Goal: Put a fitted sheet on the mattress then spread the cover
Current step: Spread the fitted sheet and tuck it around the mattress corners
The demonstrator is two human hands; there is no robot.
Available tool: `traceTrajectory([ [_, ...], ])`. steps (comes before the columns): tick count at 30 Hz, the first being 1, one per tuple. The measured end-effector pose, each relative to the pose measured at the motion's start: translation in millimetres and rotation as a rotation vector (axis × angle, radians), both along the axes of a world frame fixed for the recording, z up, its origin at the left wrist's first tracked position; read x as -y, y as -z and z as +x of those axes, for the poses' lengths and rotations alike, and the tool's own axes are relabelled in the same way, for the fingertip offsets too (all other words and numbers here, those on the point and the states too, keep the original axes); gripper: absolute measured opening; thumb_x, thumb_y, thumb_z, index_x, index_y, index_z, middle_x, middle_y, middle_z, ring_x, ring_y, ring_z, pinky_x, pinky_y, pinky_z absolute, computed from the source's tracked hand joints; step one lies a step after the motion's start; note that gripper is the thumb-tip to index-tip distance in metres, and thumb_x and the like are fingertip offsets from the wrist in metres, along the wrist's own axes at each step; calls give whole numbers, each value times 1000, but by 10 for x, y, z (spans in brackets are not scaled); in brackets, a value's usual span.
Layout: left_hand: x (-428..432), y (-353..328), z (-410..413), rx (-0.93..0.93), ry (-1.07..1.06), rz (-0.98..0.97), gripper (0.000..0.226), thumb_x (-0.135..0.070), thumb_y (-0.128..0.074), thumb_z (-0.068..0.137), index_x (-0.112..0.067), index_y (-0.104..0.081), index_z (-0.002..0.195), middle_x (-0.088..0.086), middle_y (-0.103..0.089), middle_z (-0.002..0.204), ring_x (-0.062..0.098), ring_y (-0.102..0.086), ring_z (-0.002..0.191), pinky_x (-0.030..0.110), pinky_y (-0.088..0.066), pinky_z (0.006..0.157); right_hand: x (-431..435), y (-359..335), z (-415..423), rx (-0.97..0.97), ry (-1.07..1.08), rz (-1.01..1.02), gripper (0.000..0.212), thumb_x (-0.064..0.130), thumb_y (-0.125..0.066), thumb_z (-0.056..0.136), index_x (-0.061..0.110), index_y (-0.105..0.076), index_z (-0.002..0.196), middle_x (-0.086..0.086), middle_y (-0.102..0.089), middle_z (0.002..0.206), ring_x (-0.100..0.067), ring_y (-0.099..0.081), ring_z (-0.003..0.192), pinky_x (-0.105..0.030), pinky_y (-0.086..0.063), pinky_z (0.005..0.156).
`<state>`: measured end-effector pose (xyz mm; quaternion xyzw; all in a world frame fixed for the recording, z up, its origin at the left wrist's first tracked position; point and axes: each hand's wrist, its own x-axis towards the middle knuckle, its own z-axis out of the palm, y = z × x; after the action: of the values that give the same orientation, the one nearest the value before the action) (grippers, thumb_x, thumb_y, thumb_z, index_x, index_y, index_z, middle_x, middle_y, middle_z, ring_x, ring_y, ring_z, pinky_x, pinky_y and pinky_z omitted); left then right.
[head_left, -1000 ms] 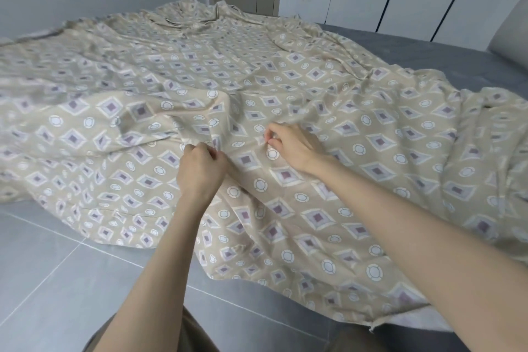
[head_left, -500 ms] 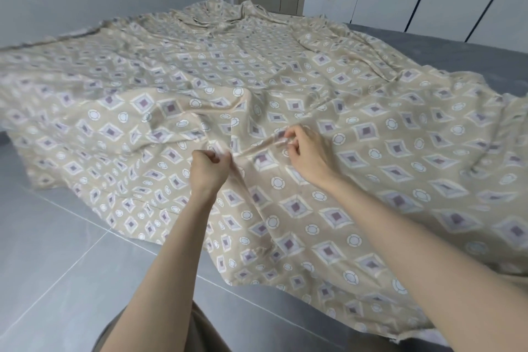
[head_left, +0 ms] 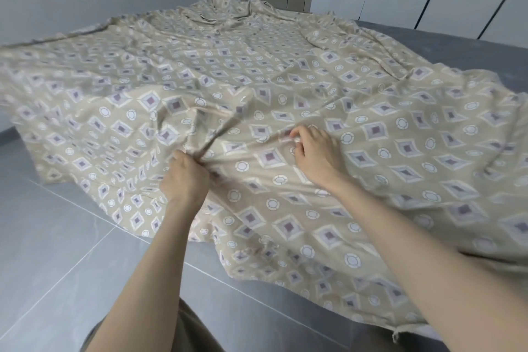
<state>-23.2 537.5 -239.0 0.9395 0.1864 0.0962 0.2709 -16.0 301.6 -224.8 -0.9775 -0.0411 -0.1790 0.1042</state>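
A person stands at the near edge of a low mattress (head_left: 471, 37), which already wears a grey fitted sheet. A beige cover (head_left: 285, 80) printed with diamonds and circles lies rumpled over most of it, leaving grey bare along the far right edge and spilling over the near left corner onto the tiled floor (head_left: 57, 251). The left hand (head_left: 184, 177) is fisted tight around a bunched fold of the cover. The right hand (head_left: 315, 156) pinches a smaller ridge between fingertips and thumb, just beside it. To spread it well, I judge the hands should find a true hem, move wide apart, lift and shake so the cloth settles flat toward the bare right edge.
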Motion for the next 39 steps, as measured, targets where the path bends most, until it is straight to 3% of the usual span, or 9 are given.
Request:
traceTrajectory([
  [5, 22, 54, -1, -47, 22, -34, 48, -15, -50, 93, 5, -29, 131, 21, -40, 133, 39, -42, 124, 46, -40, 91, -2, 3, -6, -15, 17, -4, 23, 22, -41, 95, 25, -52, 114, 1, -58, 115, -23, -51, 113, -38, -34, 93],
  [7, 74, 11, 13, 123, 35, -100, 60, -24, -60, 88, -1, -29, 134, 20, -35, 131, 38, -37, 123, 44, -38, 92, -2, 2, -8, -22, 22, -5, 23, 22, -40, 96, 25, -53, 114, 2, -59, 114, -23, -50, 113, -38, -34, 93],
  [10, 191, -47, 72, 356, 178, -48, 48, -25, -52, 91, -11, -41, 136, 17, -40, 131, 36, -38, 117, 40, -31, 95, 2, 1, -19, -15, 18, -3, 22, 21, -40, 95, 25, -53, 114, 1, -59, 113, -23, -51, 112, -37, -34, 92],
  [14, 311, -53, 189, 298, 153, -128, 37, -29, -49, 95, -11, -52, 127, 14, -44, 129, 36, -41, 115, 43, -36, 94, 9, -5, -22, -21, 9, 1, 23, 21, -40, 95, 24, -53, 114, 1, -59, 114, -23, -51, 111, -38, -34, 92],
  [18, 307, -112, 345, 312, 134, -129, 25, -29, -48, 98, -8, -59, 106, 12, -54, 115, 34, -52, 104, 39, -41, 80, 21, 26, 1, -17, 0, 15, 23, 21, -40, 95, 25, -53, 114, 2, -59, 112, -22, -51, 110, -39, -34, 94],
  [28, 123, -98, 480, 290, 42, -11, 24, -22, -38, 101, -4, -49, 110, 15, -54, 117, 37, -54, 102, 43, -41, 73, 35, 67, 22, 8, 14, 42, 22, 22, -41, 94, 25, -55, 110, 3, -59, 111, -21, -51, 109, -41, -36, 96],
  [33, 199, -160, 459, 361, 5, 101, 31, 1, -49, 87, -4, -47, 118, 19, -46, 122, 37, -42, 112, 41, -34, 86, 53, 21, 6, 6, -46, 156, 24, 10, -45, 93, 16, -62, 110, -2, -66, 104, -23, -55, 103, -37, -39, 91],
  [36, 432, -258, 340, 493, 179, 151, 33, 2, -50, 84, -10, -54, 115, 15, -48, 119, 35, -41, 109, 38, -30, 86, 161, -6, -119, -43, -121, 333, 30, 3, -44, 92, 14, -66, 110, -1, -68, 102, -20, -57, 101, -34, -43, 92],
  [39, 726, -265, 184, 538, 441, 214, 25, -4, -54, 86, -12, -60, 109, 11, -53, 115, 33, -43, 108, 37, -28, 85, 412, 13, -340, -134, -160, 321, 32, 14, -41, 97, 29, -60, 118, 5, -63, 116, -12, -52, 111, -33, -42, 96],
])
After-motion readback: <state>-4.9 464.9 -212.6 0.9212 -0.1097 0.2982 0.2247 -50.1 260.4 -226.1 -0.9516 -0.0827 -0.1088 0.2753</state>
